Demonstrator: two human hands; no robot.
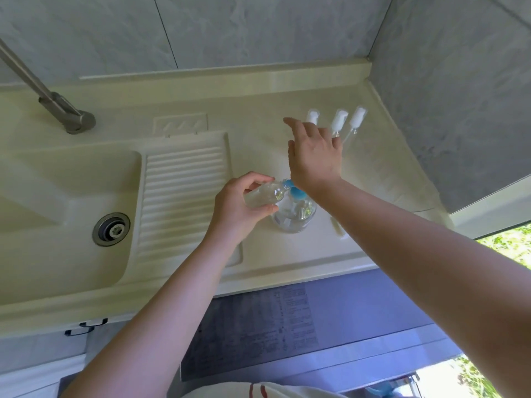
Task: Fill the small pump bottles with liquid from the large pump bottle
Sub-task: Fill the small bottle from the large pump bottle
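Left hand (pixel 241 205) curled round small bottle (pixel 263 196), tilted on its side, mouth against blue spout of large pump bottle (pixel 294 214). Right hand (pixel 314 152) stretched forward, fingers spread and loose, gripping nothing, above three white pump tops (pixel 339 120) lying on cream counter (pixel 258 133). Clear liquid inside both bottles.

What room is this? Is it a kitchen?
More likely a laundry or wash area: a sink with a ribbed washboard built in beside it, a tap behind it, and tiled walls. It might also be a bathroom.
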